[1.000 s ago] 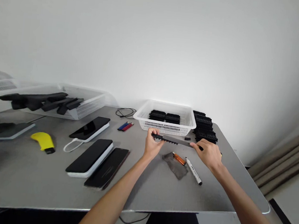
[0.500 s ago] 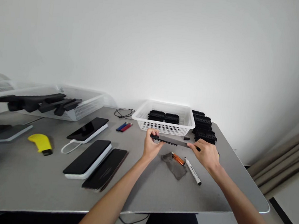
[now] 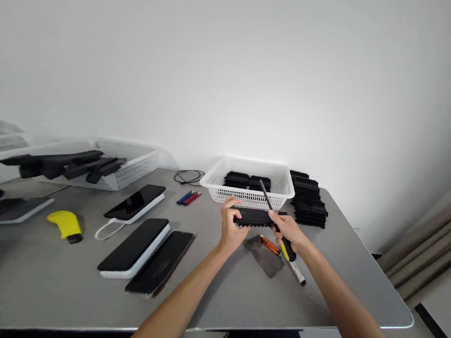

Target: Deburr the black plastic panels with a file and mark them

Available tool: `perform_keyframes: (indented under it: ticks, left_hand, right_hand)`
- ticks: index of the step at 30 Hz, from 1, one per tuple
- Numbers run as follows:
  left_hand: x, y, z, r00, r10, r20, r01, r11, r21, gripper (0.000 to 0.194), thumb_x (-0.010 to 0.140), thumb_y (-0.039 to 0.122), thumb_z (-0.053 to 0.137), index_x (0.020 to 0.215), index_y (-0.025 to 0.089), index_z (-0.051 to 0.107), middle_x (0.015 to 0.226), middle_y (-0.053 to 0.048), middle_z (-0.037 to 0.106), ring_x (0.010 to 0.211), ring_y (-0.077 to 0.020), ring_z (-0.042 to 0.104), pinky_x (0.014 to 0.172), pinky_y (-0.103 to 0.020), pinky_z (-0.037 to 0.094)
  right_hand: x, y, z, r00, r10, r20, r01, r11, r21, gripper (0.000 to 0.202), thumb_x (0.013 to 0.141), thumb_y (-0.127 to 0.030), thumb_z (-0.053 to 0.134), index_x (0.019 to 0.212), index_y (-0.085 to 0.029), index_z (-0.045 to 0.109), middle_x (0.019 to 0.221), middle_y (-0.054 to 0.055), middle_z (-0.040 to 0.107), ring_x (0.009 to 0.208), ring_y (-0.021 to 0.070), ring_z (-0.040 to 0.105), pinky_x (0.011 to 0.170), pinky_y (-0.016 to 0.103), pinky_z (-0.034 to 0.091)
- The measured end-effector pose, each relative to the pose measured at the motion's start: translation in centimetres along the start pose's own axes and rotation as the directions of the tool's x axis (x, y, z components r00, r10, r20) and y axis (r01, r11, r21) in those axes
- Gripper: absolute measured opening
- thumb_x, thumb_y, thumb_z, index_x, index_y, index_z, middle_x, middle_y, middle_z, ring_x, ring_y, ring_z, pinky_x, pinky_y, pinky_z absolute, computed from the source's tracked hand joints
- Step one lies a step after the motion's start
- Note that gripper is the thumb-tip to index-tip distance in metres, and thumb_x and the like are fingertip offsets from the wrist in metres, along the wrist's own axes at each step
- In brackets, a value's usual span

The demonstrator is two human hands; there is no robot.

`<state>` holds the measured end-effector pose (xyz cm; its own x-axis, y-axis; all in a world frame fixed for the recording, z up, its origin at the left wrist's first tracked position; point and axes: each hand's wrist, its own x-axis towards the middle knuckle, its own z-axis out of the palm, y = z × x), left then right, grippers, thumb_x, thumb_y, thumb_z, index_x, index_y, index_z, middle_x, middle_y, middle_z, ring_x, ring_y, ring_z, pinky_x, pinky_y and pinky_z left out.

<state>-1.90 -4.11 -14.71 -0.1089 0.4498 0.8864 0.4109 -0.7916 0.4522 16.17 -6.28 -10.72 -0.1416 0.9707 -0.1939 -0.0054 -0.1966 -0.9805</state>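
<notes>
My left hand [image 3: 232, 227] grips the left end of a black toothed strip [image 3: 255, 217], held above the table in front of a white basket [image 3: 249, 197]. In my right hand [image 3: 286, 231] is a file-like tool with a yellow and black handle [image 3: 288, 249]; its thin dark blade [image 3: 265, 193] points up and to the left across the basket's front. The right fingers are also close to the strip's right end. Below the hands lie a grey cloth [image 3: 267, 259], an orange lighter [image 3: 269, 245] and a white marker [image 3: 298, 273], partly covered by the handle.
Black toothed pieces [image 3: 248, 181] lie in the basket, with stacks of more [image 3: 310, 204] beside it. Leftward are blue and red lighters [image 3: 188, 198], a cable [image 3: 188, 176], phones and power banks [image 3: 136, 248], a yellow object [image 3: 65, 224] and a basket of black parts [image 3: 137, 171].
The tool's blade has swung from lying along the strip to pointing up and away. The strip's broad face now shows more. My right hand has moved left, and the view has shifted slightly.
</notes>
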Motion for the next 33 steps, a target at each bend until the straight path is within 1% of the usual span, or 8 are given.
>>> perform_keyframes:
  ticks: [4, 7, 9, 13, 17, 20, 25, 33]
  left_hand:
    - [0.1, 0.1, 0.1, 0.973, -0.166, 0.161, 0.170, 0.985, -0.011, 0.045, 0.068, 0.031, 0.077, 0.089, 0.024, 0.038, 0.143, -0.017, 0.037, 0.139, -0.0326, 0.031, 0.106, -0.052, 0.033]
    - [0.1, -0.7, 0.6, 0.898, -0.342, 0.276, 0.396, 0.902, -0.170, 0.034, 0.077, 0.039, 0.068, 0.095, 0.023, 0.044, 0.148, -0.017, 0.035, 0.134, -0.0305, 0.041, 0.096, -0.044, 0.045]
    - [0.2, -1.5, 0.9, 0.860, -0.438, 0.260, 0.501, 0.821, -0.273, 0.033, 0.080, 0.043, 0.064, 0.101, 0.024, 0.047, 0.145, -0.015, 0.041, 0.126, -0.0270, 0.051, 0.090, -0.039, 0.049]
    - [0.2, -2.7, 1.2, 0.793, -0.582, 0.182, 0.606, 0.720, -0.338, 0.053, 0.072, 0.042, 0.074, 0.116, 0.025, 0.050, 0.125, -0.011, 0.059, 0.112, -0.0237, 0.061, 0.088, -0.039, 0.052]
    - [0.1, -2.9, 1.2, 0.754, -0.634, 0.171, 0.653, 0.694, -0.304, 0.050, 0.062, 0.036, 0.081, 0.105, 0.021, 0.062, 0.106, -0.009, 0.067, 0.098, -0.0256, 0.064, 0.083, -0.041, 0.052]
    - [0.4, -2.5, 0.9, 0.769, -0.622, 0.147, 0.636, 0.723, -0.272, 0.040, 0.059, 0.030, 0.082, 0.093, 0.021, 0.062, 0.092, -0.005, 0.066, 0.088, -0.0232, 0.063, 0.080, -0.038, 0.050]
    - [1.0, -1.8, 0.4, 0.848, -0.509, 0.144, 0.529, 0.825, -0.197, 0.031, 0.061, 0.025, 0.078, 0.081, 0.021, 0.055, 0.081, 0.000, 0.061, 0.082, -0.0201, 0.058, 0.080, -0.034, 0.045]
    - [0.8, -0.9, 0.2, 0.874, -0.420, 0.243, 0.462, 0.874, -0.152, 0.025, 0.065, 0.018, 0.071, 0.082, 0.021, 0.053, 0.083, 0.001, 0.061, 0.083, -0.0178, 0.059, 0.078, -0.030, 0.045]
  right_hand:
    - [1.1, 0.5, -0.2, 0.992, -0.093, -0.084, 0.105, 0.981, 0.163, 0.041, 0.061, -0.046, 0.080, 0.071, -0.019, 0.051, 0.056, -0.008, 0.044, 0.040, 0.0034, 0.029, 0.036, 0.020, 0.027]
    - [1.8, 0.7, -1.0, 0.981, -0.133, -0.143, 0.158, 0.971, 0.179, 0.042, 0.058, -0.041, 0.081, 0.078, -0.020, 0.052, 0.053, -0.010, 0.041, 0.039, 0.0038, 0.028, 0.036, 0.020, 0.027]
    - [2.1, 0.9, -1.4, 0.971, -0.163, -0.175, 0.190, 0.971, 0.146, 0.044, 0.058, -0.040, 0.080, 0.086, -0.020, 0.053, 0.049, -0.013, 0.036, 0.038, 0.0051, 0.028, 0.038, 0.021, 0.028]
    - [2.2, 1.7, -1.5, 0.917, -0.341, -0.206, 0.305, 0.934, -0.188, 0.040, 0.065, -0.043, 0.073, 0.094, -0.018, 0.060, 0.053, -0.007, 0.049, 0.043, 0.0100, 0.041, 0.044, 0.025, 0.035]
    - [1.3, 1.7, -1.7, 0.837, -0.538, -0.100, 0.432, 0.763, -0.481, 0.035, 0.071, -0.043, 0.069, 0.095, -0.018, 0.067, 0.090, 0.005, 0.069, 0.081, 0.0190, 0.060, 0.071, 0.030, 0.046]
    - [0.2, 0.5, -2.6, 0.831, -0.555, -0.018, 0.450, 0.692, -0.564, 0.037, 0.082, -0.049, 0.059, 0.099, -0.018, 0.070, 0.087, 0.004, 0.068, 0.077, 0.0175, 0.059, 0.068, 0.028, 0.043]
    - [-1.9, -2.6, -5.1, 0.841, -0.538, 0.056, 0.372, 0.501, -0.781, 0.054, 0.092, -0.058, 0.040, 0.066, -0.017, 0.063, 0.056, -0.001, 0.051, 0.053, 0.0120, 0.044, 0.052, 0.026, 0.028]
    - [-3.6, -5.4, -4.9, 0.891, -0.432, 0.138, 0.224, 0.155, -0.962, 0.046, 0.087, -0.061, 0.050, 0.069, -0.023, 0.069, 0.074, 0.002, 0.068, 0.068, 0.0164, 0.058, 0.055, 0.027, 0.029]
